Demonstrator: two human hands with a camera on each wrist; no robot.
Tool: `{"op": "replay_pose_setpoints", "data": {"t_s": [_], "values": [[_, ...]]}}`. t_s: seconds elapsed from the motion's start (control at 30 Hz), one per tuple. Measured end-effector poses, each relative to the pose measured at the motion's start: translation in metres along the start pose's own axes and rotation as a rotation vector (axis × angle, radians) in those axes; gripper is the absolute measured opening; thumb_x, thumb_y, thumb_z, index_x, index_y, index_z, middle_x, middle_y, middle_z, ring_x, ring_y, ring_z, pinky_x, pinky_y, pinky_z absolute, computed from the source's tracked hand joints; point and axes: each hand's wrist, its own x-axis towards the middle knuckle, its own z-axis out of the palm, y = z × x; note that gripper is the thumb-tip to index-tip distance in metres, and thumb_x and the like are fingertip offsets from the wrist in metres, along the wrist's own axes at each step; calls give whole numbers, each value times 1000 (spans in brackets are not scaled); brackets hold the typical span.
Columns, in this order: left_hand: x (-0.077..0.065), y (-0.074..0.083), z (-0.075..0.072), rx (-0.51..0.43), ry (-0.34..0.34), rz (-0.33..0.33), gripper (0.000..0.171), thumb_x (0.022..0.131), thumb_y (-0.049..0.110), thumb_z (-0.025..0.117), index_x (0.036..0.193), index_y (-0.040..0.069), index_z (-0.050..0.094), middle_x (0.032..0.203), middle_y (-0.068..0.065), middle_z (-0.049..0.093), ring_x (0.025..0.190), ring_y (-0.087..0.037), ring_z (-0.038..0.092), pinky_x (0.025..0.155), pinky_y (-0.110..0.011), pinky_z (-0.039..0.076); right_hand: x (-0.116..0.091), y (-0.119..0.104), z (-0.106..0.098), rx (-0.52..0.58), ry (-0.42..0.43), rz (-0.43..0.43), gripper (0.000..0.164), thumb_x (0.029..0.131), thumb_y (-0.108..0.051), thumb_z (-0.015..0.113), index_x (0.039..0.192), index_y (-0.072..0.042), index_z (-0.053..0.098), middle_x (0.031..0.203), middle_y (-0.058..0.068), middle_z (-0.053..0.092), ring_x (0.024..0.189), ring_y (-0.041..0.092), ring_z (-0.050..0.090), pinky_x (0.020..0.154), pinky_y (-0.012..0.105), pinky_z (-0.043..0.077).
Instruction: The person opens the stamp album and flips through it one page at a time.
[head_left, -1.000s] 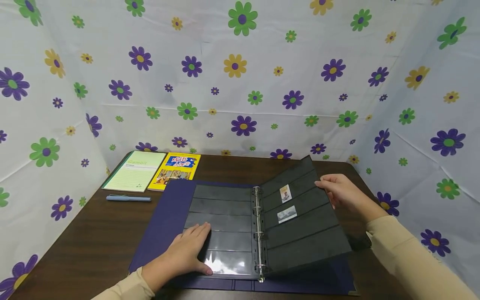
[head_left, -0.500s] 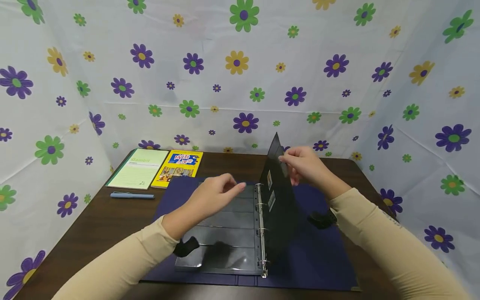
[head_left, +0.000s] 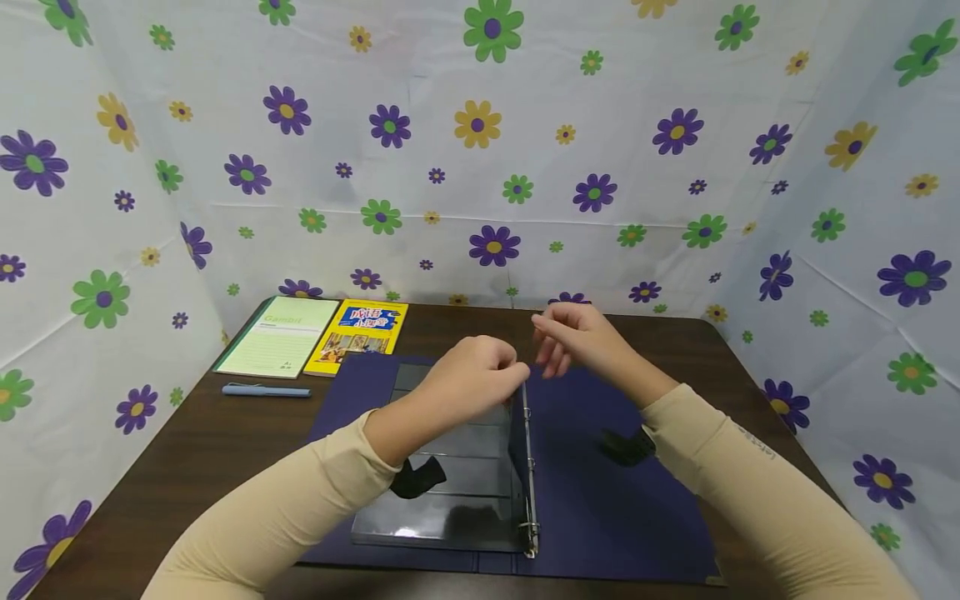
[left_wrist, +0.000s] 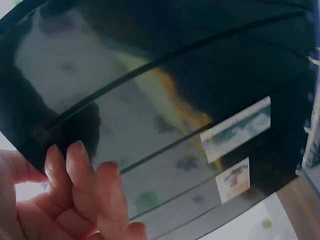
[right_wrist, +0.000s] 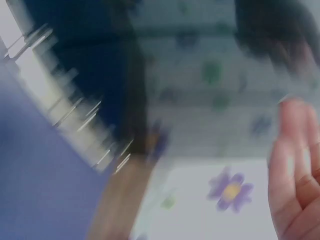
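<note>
A dark purple ring binder, a stamp album [head_left: 622, 500], lies open on the table. One black pocket page [left_wrist: 165, 130] stands nearly edge-on above the metal rings [head_left: 530, 500]. My left hand [head_left: 472, 379] pinches the outer edge of that page, thumb on one side and fingers on the other. Two small stamps, one landscape [left_wrist: 236, 129] and one upright picture [left_wrist: 233, 181], sit in its pockets. My right hand [head_left: 585, 337] hovers just right of the page, fingers loosely bent and holding nothing. Other black pocket pages [head_left: 457, 479] lie on the album's left side.
At the back left lie a pale green notebook [head_left: 281, 337] and a yellow booklet [head_left: 358, 337], with a blue pen [head_left: 266, 391] in front of them. The brown table [head_left: 172, 492] is enclosed by a white flowered cloth [head_left: 420, 100].
The right hand has lifted the page from the right side toward the left and let go of it. The left hand has risen from the left pages and taken the page's edge.
</note>
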Motion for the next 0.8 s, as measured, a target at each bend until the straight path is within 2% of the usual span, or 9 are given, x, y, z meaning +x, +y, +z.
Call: {"op": "replay_pose_setpoints", "data": {"t_s": [0.07, 0.17, 0.3, 0.4, 0.47, 0.53, 0.6, 0.7, 0.8], "values": [[-6, -7, -6, 3, 22, -30, 35, 89, 22, 51, 56, 12, 50, 50, 0, 45, 44, -16, 41, 43, -27, 30, -12, 20, -8, -128, -2, -9, 28, 95, -30, 56, 93, -2, 60, 80, 14, 67, 66, 29, 66, 59, 43, 53], [-18, -20, -11, 16, 68, -91, 34, 88, 20, 52, 55, 11, 47, 49, -2, 41, 44, -17, 40, 44, -27, 30, -37, 61, -22, -395, -19, 4, 33, 90, -37, 62, 106, -8, 61, 99, 9, 66, 90, 27, 65, 74, 42, 51], [-39, -40, -16, 65, 130, -174, 31, 88, 19, 54, 58, 11, 49, 50, -3, 41, 45, -18, 40, 44, -27, 31, -75, 114, -34, -618, -103, 69, 66, 82, -48, 68, 126, -1, 52, 126, 19, 53, 117, 37, 49, 93, 53, 39], [-54, -54, -20, 92, 141, -235, 30, 89, 19, 56, 61, 11, 50, 51, -3, 43, 46, -19, 42, 45, -27, 32, -100, 140, -33, -662, -160, 128, 83, 77, -51, 72, 133, 4, 46, 137, 27, 41, 126, 45, 36, 97, 59, 31], [-62, -64, -22, 112, 141, -278, 29, 89, 19, 57, 62, 10, 50, 51, -3, 44, 47, -18, 43, 46, -27, 33, -110, 150, -30, -657, -183, 154, 86, 75, -51, 73, 135, 4, 45, 141, 29, 34, 128, 48, 30, 97, 61, 28], [-70, -74, -23, 188, 144, -307, 31, 88, 20, 60, 61, 11, 49, 50, -2, 42, 47, -17, 41, 45, -27, 31, -115, 155, -26, -640, -189, 179, 86, 74, -50, 74, 136, 2, 45, 143, 29, 30, 129, 50, 26, 97, 63, 27], [-77, -84, -22, 314, 149, -314, 32, 87, 20, 62, 59, 11, 49, 49, 0, 42, 46, -16, 41, 45, -28, 30, -117, 156, -23, -628, -183, 193, 85, 74, -49, 75, 136, 0, 45, 145, 28, 27, 130, 50, 24, 96, 64, 26], [-85, -101, -13, 572, 167, -291, 29, 82, 24, 69, 61, 9, 55, 50, -1, 44, 48, -18, 42, 46, -32, 32, -118, 156, -21, -621, -165, 209, 84, 73, -46, 76, 137, -1, 45, 146, 27, 26, 131, 49, 23, 96, 64, 25], [-92, -120, 6, 748, 231, -197, 30, 71, 27, 80, 70, 5, 60, 59, -6, 50, 55, -25, 48, 48, -38, 38, -119, 157, -21, -624, -154, 210, 83, 73, -46, 76, 136, -2, 45, 146, 27, 26, 131, 49, 23, 96, 65, 25]]}}
